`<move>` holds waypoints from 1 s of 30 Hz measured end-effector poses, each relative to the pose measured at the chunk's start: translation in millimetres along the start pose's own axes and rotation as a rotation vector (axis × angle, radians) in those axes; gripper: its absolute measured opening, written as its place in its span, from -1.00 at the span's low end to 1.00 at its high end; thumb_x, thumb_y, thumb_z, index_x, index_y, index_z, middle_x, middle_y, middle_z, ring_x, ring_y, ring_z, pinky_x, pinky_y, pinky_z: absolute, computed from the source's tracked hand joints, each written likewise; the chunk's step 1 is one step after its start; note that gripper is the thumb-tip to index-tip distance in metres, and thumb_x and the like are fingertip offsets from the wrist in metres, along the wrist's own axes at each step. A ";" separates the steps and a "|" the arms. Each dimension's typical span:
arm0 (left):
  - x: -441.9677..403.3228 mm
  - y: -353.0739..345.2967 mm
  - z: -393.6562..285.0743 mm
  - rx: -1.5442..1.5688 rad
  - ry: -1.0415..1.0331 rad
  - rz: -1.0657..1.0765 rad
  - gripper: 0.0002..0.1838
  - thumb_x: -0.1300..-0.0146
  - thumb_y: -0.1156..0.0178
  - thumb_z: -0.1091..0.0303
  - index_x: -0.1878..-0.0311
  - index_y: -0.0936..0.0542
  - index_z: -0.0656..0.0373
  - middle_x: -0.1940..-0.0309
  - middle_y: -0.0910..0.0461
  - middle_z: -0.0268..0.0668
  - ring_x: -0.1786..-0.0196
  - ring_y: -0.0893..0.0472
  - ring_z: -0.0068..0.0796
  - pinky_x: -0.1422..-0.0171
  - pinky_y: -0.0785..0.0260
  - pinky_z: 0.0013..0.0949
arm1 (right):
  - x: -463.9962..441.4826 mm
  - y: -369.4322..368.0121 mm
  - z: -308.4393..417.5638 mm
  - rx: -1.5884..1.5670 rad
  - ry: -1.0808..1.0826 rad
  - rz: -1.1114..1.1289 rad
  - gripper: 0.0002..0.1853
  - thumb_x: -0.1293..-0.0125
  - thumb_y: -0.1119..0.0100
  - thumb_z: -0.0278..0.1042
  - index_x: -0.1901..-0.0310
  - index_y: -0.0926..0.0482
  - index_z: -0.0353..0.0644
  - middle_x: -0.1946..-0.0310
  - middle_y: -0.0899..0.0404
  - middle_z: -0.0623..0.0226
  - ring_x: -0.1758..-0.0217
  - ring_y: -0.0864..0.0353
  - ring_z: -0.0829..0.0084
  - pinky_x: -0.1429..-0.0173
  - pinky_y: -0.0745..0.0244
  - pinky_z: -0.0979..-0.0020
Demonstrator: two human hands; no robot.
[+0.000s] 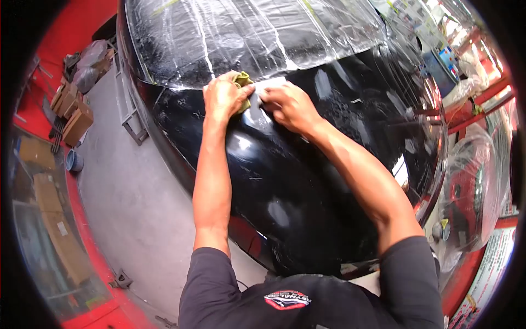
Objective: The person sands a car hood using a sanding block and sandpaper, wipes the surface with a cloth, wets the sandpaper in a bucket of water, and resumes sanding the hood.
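Note:
A glossy black car hood (307, 186) lies in front of me, with pale smears and light reflections on it. My left hand (226, 98) is closed around a crumpled yellow-green cloth (241, 80) near the hood's rear edge. Close beside it, my right hand (290, 107) has its fingers curled and presses down on the hood. A white piece (272, 83), perhaps a cloth or pad, shows under and beside those fingers; its exact kind is not clear. Between the hands the surface has a pale, whitish patch.
Clear plastic sheeting (246, 33) covers the windshield area beyond the hands. Cardboard boxes (76, 120) and a blue can (74, 160) stand along the left. On the right are a plastic-wrapped part (471, 186) and red shelving (482, 98).

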State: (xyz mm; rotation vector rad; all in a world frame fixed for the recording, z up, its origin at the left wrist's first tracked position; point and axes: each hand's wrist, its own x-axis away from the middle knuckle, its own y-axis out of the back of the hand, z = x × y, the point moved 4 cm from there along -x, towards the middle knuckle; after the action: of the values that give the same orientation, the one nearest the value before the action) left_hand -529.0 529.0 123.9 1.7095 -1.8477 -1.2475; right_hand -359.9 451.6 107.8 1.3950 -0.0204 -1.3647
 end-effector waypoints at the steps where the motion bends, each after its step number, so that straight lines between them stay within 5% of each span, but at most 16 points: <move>1: -0.8 0.3 -0.1 -0.015 0.016 0.027 -0.58 -0.05 -0.46 -0.07 0.13 -0.76 0.01 0.21 -0.77 -0.18 0.08 -0.73 -0.11 -0.06 -0.52 -0.10 | -1.1 -1.9 4.2 -0.001 -0.035 0.003 -0.74 -0.06 -0.20 -0.55 0.17 -0.67 -0.15 0.12 -0.68 0.16 0.05 -0.62 -0.01 -0.03 -0.56 0.06; 2: -0.1 0.3 -0.4 -0.016 0.029 0.017 -0.57 -0.05 -0.46 -0.07 0.13 -0.76 0.01 0.21 -0.77 -0.19 0.07 -0.73 -0.12 -0.07 -0.52 -0.11 | -3.3 0.1 5.8 -0.002 -0.063 0.006 -0.75 -0.05 -0.20 -0.55 0.18 -0.66 -0.15 0.14 -0.67 0.17 0.06 -0.62 -0.01 -0.02 -0.55 0.05; 3: 0.9 -2.4 1.6 0.004 0.023 0.013 -0.57 -0.04 -0.47 -0.06 0.12 -0.76 0.02 0.22 -0.77 -0.18 0.09 -0.74 -0.12 -0.04 -0.54 -0.13 | 5.9 4.8 9.6 0.028 -0.173 0.264 -0.72 -0.04 -0.25 -0.52 0.15 -0.70 -0.13 0.08 -0.69 0.18 0.04 -0.63 -0.01 -0.06 -0.57 0.07; 6: -3.7 -1.7 0.5 -0.064 0.024 0.003 -0.56 -0.03 -0.49 -0.06 0.13 -0.75 0.03 0.23 -0.78 -0.17 0.12 -0.75 -0.13 0.00 -0.55 -0.15 | 40.2 24.8 34.6 -0.135 -0.056 0.041 -0.69 0.03 -0.22 -0.61 0.19 -0.68 -0.14 0.19 -0.68 0.18 0.10 -0.62 -0.01 -0.04 -0.55 0.05; 8: -3.1 2.8 -7.8 -0.097 0.043 0.047 -0.58 -0.05 -0.45 -0.08 0.15 -0.76 0.02 0.23 -0.77 -0.18 0.07 -0.74 -0.15 -0.06 -0.51 -0.13 | 13.9 15.2 15.5 -0.123 -0.111 0.290 -0.71 0.03 -0.21 -0.61 0.21 -0.68 -0.18 0.27 -0.68 0.16 0.12 -0.62 -0.02 -0.03 -0.55 0.07; 10: -2.1 0.2 -4.1 0.015 0.063 0.071 -0.57 -0.04 -0.46 -0.09 0.16 -0.75 0.02 0.24 -0.77 -0.17 0.08 -0.74 -0.13 -0.05 -0.51 -0.14 | -6.9 -4.7 -2.1 -0.117 -0.009 0.032 -0.73 0.04 -0.19 -0.60 0.23 -0.67 -0.18 0.33 -0.65 0.17 0.17 -0.60 -0.03 0.01 -0.53 0.05; 12: -3.4 -2.0 1.7 0.022 0.008 0.025 -0.57 -0.02 -0.46 -0.11 0.16 -0.76 -0.01 0.23 -0.77 -0.18 0.08 -0.74 -0.16 -0.04 -0.51 -0.14 | -1.6 -7.6 0.9 -0.056 -0.133 0.137 -0.72 0.05 -0.18 -0.59 0.24 -0.67 -0.15 0.34 -0.65 0.18 0.16 -0.59 -0.02 0.03 -0.52 0.06; 16: -5.5 -4.5 0.1 -0.067 0.013 0.015 -0.59 -0.08 -0.42 -0.09 0.12 -0.76 -0.02 0.23 -0.77 -0.18 0.08 -0.74 -0.12 -0.05 -0.51 -0.14 | 24.0 21.6 26.8 -0.141 -0.001 0.026 -0.76 0.02 -0.18 -0.58 0.26 -0.64 -0.13 0.32 -0.64 0.18 0.13 -0.59 -0.02 0.07 -0.54 0.04; 18: -4.9 -4.8 -0.4 -0.101 0.012 0.027 -0.57 -0.14 -0.36 -0.11 0.11 -0.75 0.01 0.22 -0.76 -0.13 0.06 -0.73 -0.07 -0.06 -0.51 -0.11 | 5.5 5.8 5.2 -0.061 -0.216 0.388 -0.78 0.01 -0.22 -0.55 0.27 -0.63 -0.13 0.30 -0.65 0.20 0.12 -0.60 -0.01 0.07 -0.55 0.03; 19: -3.3 -5.5 1.6 -0.070 0.019 0.014 -0.55 -0.16 -0.33 -0.13 0.12 -0.74 0.04 0.22 -0.76 -0.10 0.05 -0.72 -0.04 -0.07 -0.50 -0.09 | 0.0 -7.1 -4.8 -0.056 -0.033 0.047 -0.79 0.01 -0.23 -0.53 0.27 -0.63 -0.13 0.33 -0.65 0.20 0.11 -0.61 0.00 0.06 -0.56 0.04; 24: -7.0 -6.1 6.9 -0.009 0.001 -0.015 -0.49 -0.20 -0.31 -0.22 0.19 -0.71 0.09 0.25 -0.75 -0.09 0.11 -0.73 -0.04 0.02 -0.52 -0.08 | 40.3 15.2 21.1 -0.114 -0.072 0.097 -0.58 0.11 -0.24 -0.65 0.13 -0.69 -0.10 0.19 -0.70 0.20 0.09 -0.64 0.01 -0.02 -0.57 0.06; 29: -3.8 -9.7 1.5 -0.045 -0.062 -0.032 -0.54 -0.21 -0.32 -0.17 0.11 -0.75 0.03 0.28 -0.76 -0.15 0.20 -0.74 -0.08 0.06 -0.53 -0.15 | 11.6 3.9 10.4 -0.052 -0.182 0.097 -0.69 0.01 -0.24 -0.58 0.17 -0.68 -0.12 0.20 -0.70 0.24 0.04 -0.64 0.06 -0.11 -0.54 0.09; 30: -5.4 -11.6 5.3 0.003 -0.077 -0.073 -0.56 -0.23 -0.31 -0.13 0.07 -0.75 0.02 0.19 -0.76 -0.16 0.09 -0.73 -0.10 -0.04 -0.51 -0.14 | 3.0 -5.7 1.2 0.007 -0.144 0.049 -0.71 0.00 -0.24 -0.55 0.18 -0.68 -0.12 0.21 -0.69 0.24 0.02 -0.63 0.05 -0.11 -0.53 0.09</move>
State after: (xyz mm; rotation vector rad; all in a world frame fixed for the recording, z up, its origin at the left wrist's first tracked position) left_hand -524.3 537.2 113.6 1.7690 -1.8460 -1.3578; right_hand -363.3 450.9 102.3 1.2915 -0.1538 -1.4234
